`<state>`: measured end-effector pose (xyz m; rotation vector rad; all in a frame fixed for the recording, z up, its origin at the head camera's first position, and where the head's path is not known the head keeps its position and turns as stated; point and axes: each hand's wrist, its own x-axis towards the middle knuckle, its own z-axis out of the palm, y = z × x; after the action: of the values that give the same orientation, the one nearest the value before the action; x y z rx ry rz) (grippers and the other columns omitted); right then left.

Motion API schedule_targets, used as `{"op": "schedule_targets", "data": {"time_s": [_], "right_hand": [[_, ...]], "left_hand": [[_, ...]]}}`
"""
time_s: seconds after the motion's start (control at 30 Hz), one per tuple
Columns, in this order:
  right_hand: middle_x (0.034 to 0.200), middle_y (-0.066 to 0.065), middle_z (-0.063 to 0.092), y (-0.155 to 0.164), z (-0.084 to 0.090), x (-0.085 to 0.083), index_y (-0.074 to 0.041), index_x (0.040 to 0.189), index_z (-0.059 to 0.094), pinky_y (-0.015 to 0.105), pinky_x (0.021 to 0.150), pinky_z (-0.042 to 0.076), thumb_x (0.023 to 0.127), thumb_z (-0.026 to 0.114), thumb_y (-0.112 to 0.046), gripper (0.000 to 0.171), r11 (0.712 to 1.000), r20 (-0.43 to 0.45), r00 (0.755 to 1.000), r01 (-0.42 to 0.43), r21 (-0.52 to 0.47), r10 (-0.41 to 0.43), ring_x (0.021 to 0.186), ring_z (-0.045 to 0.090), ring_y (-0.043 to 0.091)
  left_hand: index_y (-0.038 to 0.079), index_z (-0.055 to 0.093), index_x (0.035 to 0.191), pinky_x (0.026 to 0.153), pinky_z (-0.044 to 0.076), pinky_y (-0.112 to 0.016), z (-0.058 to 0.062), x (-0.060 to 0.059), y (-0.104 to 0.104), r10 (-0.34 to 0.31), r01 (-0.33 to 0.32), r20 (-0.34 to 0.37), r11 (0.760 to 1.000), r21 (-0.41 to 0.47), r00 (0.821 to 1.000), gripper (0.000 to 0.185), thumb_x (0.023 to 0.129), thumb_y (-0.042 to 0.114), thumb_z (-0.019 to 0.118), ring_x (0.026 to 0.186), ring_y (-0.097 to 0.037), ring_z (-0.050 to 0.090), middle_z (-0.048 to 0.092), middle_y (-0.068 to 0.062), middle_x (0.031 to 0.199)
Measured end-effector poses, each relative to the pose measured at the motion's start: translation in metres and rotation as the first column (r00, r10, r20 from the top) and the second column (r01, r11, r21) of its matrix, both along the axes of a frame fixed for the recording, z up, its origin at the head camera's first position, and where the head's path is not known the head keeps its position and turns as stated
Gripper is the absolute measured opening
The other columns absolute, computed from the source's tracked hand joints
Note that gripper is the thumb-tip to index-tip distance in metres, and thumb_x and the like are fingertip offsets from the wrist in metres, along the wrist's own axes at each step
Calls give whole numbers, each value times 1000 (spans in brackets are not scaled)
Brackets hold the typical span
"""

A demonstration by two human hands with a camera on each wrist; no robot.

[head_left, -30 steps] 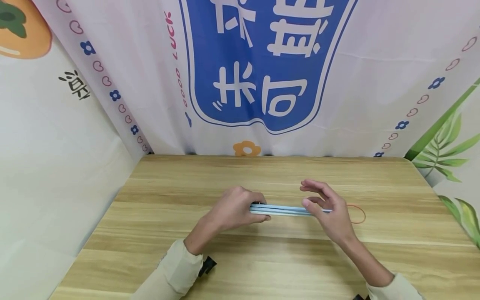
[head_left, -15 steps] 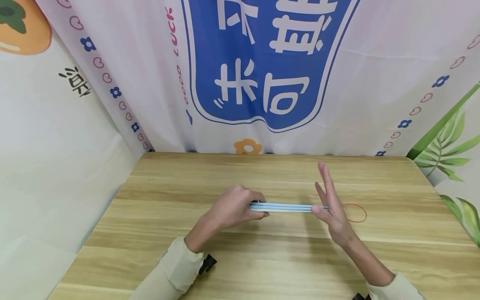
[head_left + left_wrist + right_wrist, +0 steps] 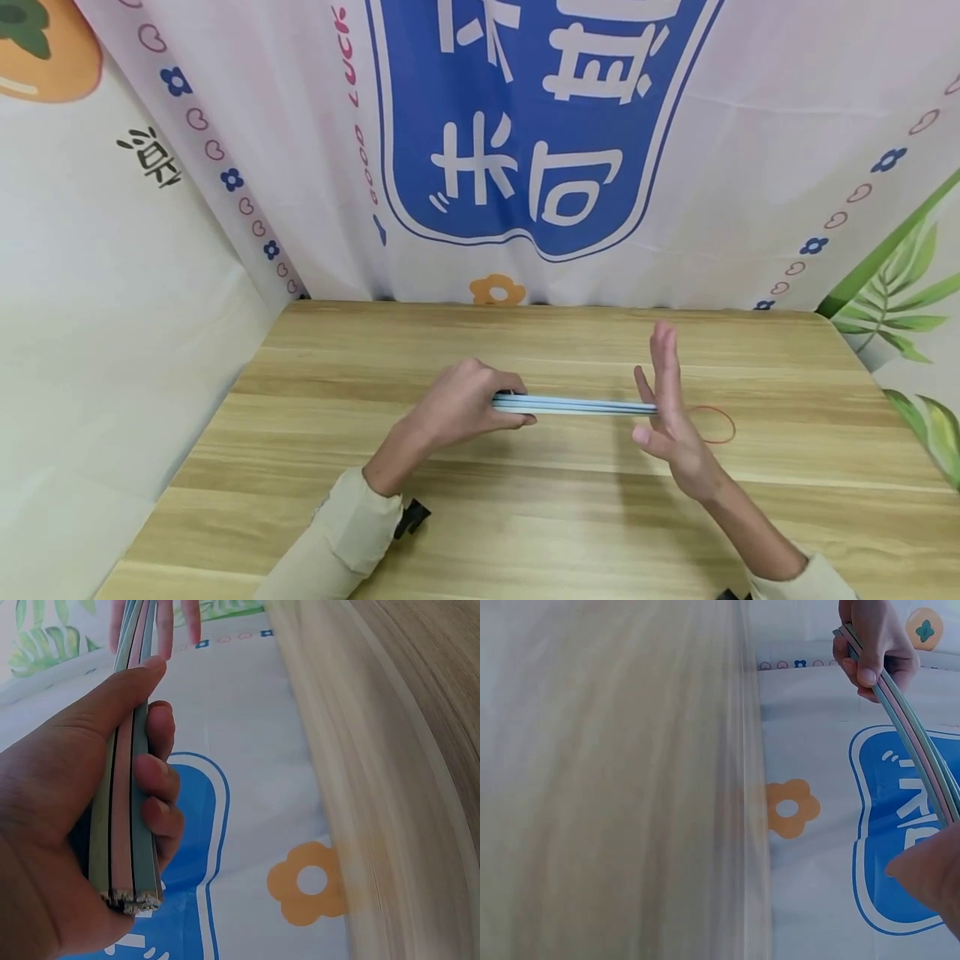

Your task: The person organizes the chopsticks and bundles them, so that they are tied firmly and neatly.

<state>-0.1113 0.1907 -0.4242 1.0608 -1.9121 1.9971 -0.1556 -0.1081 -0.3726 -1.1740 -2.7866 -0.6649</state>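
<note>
- Head view: left hand clamps one end of a bundle of flat sticks, held level above the wooden table. Right hand, fingers straight, presses its palm against the other end, seemingly to square the ends. A rubber band lies just beyond.
- Left wrist view: thumb and curled fingers keep the sticks stacked.
- Right wrist view: the bundle runs toward the flat right palm.

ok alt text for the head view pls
A left hand grips one end of a thin bundle of pastel sticks held level above a wooden table; the flat open right hand meets the other end, beside a rubber band.
</note>
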Motion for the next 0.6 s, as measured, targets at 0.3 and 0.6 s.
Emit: {"op": "schedule_targets", "data": {"time_s": [0.3,0.6], "right_hand": [[180,8,-23,-7,0,0,-13,170,-20,25,131,24,97,59,-5,108,992,-46,995,-90,-84,87,169,-15,22],[182,11,-8,14,7,1,-6,171,-9,20,127,28,94,49,11,98,995,28,996,-82,51,80,169,0,17]], "left_hand": [[17,83,99,62,51,-17,3,1,2,9,-9,-1,1000,-25,1000,22,90,37,88,63,3,59,80,8,86],[17,83,97,57,45,-16,3,2,-1,21,-21,2,1000,-13,1000,22,88,35,91,58,1,52,77,9,80]]}}
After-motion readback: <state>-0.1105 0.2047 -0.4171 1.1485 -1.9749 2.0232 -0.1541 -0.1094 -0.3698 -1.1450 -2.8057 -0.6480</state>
